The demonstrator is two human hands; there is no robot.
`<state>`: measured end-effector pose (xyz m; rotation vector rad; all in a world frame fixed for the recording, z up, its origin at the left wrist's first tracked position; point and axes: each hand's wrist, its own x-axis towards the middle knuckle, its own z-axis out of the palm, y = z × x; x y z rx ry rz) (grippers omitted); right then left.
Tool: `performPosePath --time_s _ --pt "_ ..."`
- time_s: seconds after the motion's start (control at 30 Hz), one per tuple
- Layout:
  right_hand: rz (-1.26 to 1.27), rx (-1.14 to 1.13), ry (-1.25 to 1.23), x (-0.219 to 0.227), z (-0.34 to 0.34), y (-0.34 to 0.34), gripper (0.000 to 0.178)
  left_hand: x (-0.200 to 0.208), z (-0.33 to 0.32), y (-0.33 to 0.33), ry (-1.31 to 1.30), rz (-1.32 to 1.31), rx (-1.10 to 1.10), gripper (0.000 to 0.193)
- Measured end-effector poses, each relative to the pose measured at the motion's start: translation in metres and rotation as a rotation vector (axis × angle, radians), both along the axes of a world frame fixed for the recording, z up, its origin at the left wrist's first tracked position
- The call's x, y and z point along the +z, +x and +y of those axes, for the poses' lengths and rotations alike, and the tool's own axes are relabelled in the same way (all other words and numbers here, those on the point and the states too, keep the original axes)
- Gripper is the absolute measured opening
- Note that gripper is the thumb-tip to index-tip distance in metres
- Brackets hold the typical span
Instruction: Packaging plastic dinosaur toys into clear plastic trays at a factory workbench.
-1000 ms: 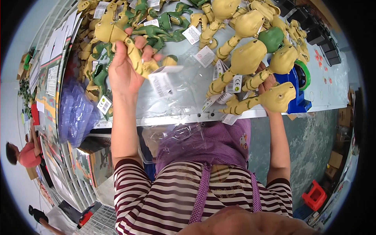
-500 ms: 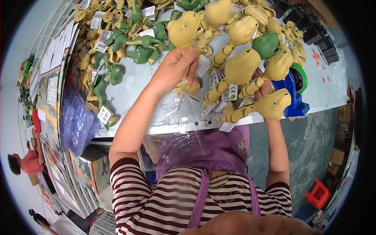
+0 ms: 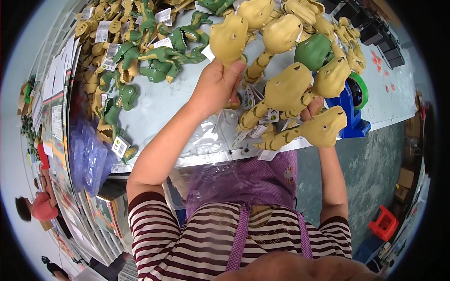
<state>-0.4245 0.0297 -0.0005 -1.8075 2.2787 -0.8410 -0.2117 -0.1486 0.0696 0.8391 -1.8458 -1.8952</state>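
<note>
My left hand (image 3: 212, 88) is closed round the neck of a tan toy dinosaur (image 3: 229, 37), its head standing up above my fist. Beneath that hand lies a clear plastic blister shell (image 3: 206, 136) across the table's front edge. My right hand (image 3: 312, 108) is among several long-necked tan dinosaurs; their heads and necks cover most of its fingers, so its grip is hidden. Closest to it are a tan dinosaur (image 3: 326, 126) at the front edge and a larger tan head (image 3: 288, 86) to its left. White paper tags (image 3: 268, 154) hang from these toys.
Green dinosaurs (image 3: 164, 58) lie heaped at the back left. Nested clear plastic shells (image 3: 91, 157) stand at the table's left edge. On the right are a blue tape dispenser (image 3: 348, 110) with green tape (image 3: 360, 91) and black boxes (image 3: 375, 37). A red stool (image 3: 384, 222) stands on the floor.
My left hand, still gripping the tan dinosaur, has moved slightly right and up, bringing its head nearer the other tan heads. My right hand remains among the toys. The whole view has shifted slightly.
</note>
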Motion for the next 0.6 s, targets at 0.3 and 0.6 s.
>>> performPosePath --time_s 0.3,0.6 --pt "0.022 0.000 -0.029 -0.011 0.004 -0.004 0.048 -0.021 0.002 -0.003 -0.109 0.039 -0.016 0.028" --pt "0.135 0.045 -0.091 -0.011 -0.001 -0.005 0.043 -0.037 -0.003 0.008 -0.129 0.114 -0.152 0.024"
